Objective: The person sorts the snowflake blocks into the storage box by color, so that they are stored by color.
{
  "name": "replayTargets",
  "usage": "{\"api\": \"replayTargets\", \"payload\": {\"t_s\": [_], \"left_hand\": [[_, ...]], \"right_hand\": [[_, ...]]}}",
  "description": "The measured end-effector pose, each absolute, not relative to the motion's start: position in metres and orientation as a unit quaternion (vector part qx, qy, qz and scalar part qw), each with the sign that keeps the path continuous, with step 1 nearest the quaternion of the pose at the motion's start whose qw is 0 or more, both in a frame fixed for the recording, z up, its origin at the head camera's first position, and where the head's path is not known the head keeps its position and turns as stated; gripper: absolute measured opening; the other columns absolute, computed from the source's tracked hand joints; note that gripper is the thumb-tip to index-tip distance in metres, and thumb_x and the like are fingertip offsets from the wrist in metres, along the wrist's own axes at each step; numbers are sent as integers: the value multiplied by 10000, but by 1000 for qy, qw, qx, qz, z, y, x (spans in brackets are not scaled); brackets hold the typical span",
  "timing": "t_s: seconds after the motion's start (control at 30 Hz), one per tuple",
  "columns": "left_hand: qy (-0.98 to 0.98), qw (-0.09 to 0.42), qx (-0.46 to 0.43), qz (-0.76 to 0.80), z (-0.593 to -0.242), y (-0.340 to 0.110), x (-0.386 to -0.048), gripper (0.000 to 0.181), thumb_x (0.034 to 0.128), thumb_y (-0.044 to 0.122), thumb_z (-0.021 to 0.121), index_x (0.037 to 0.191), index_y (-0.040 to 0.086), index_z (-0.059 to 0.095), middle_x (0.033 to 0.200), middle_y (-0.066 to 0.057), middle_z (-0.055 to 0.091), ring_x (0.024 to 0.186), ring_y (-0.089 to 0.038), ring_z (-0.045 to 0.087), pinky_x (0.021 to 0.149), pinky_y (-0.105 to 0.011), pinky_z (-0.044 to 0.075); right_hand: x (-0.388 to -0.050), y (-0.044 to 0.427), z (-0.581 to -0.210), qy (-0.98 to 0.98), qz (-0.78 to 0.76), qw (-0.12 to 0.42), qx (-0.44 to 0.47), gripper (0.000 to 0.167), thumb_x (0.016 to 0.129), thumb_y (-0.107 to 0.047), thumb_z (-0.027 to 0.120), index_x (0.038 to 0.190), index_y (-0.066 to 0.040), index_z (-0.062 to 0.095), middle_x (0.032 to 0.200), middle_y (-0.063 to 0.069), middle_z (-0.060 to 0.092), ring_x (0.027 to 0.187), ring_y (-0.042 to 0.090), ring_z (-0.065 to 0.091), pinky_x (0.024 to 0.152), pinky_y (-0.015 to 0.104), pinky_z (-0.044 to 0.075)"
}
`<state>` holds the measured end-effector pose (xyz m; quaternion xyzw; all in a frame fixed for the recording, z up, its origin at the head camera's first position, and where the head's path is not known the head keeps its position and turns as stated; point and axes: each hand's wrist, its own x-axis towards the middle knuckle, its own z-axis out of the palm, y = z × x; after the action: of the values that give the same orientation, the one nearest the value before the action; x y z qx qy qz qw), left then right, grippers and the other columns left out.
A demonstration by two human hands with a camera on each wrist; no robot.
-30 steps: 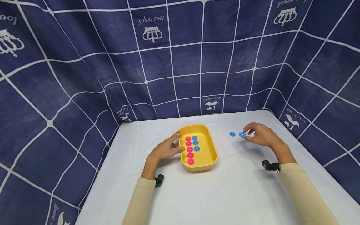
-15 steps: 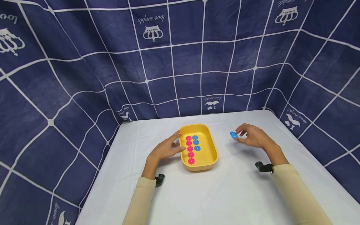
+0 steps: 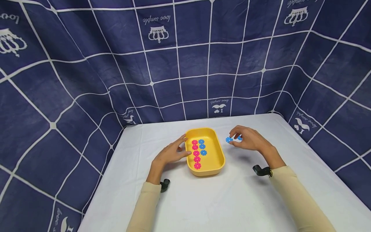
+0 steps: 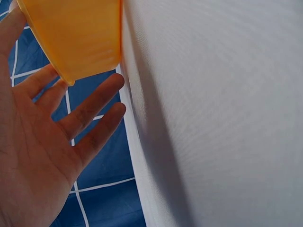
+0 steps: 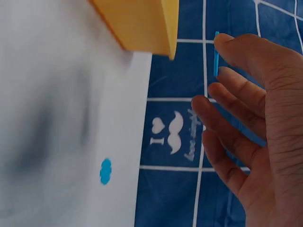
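A yellow tray [image 3: 214,161] stands on the white-covered table. In it lie a column of several pink flower-shaped discs [image 3: 196,153] and a shorter column of three blue ones [image 3: 202,146]. My left hand [image 3: 170,152] rests at the tray's left rim, its fingers fairly straight and its thumb over the edge. To the right of the tray, above the table, my right hand [image 3: 249,138] pinches a blue flower-shaped disc [image 3: 229,140] between thumb and index finger; the right wrist view shows this disc [image 5: 216,54] edge-on. Another blue disc [image 5: 106,171] lies on the table, partly hidden behind the right hand in the head view.
A dark blue cloth [image 3: 191,61] with white lines hangs behind and along both sides of the table [image 3: 208,203]. Each wrist carries a small black camera mount, the right one [image 3: 261,170] hanging below the sleeve.
My right hand has taken hold of the right-hand loose blue disc, lifted it and carried it left past the other one toward the tray. The left hand has stayed at the rim.
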<state>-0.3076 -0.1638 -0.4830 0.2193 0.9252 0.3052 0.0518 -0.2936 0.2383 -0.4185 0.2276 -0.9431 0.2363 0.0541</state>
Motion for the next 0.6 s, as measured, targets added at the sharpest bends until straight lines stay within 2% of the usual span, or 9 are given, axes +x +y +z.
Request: {"api": "replayTargets", "payload": {"t_s": [0.2,0.3,0.43,0.6], "left_hand": [[924,55,222,306,-483,-163,-307,868,955,635,706,1672,237,423,1762,182,267,1250,-202,684,1099,-551,510],[924,57,222,306,-483,-163,-307,868,955,639,705,1673,244,419,1760,193,260,1248,-202,680,1095,-547,513],[924,57,226,303,-482,-163,-307,895,944,695,682,1675,252,415,1764,189,253,1245,-186,680,1084,-526,521],[925,53,225,301,-481,-164,-306,906,939,717,673,1673,250,419,1763,186,260,1244,-190,684,1080,-527,523]], "right_hand": [[-292,214,-412,-936,226,56,265,344,889,-299,882,1175,-147,766,1155,-15,752,1009,232,738,780,372,620],[-291,203,-410,-933,229,44,273,347,882,-279,883,1181,-147,766,1153,-20,751,1021,248,740,778,354,620],[-291,190,-410,-929,233,33,284,333,894,-293,876,1178,-151,776,1168,-25,747,1028,247,735,794,351,620],[-290,174,-409,-925,232,26,301,316,904,-337,875,1153,-162,792,1187,-38,738,1011,185,722,805,328,613]]}}
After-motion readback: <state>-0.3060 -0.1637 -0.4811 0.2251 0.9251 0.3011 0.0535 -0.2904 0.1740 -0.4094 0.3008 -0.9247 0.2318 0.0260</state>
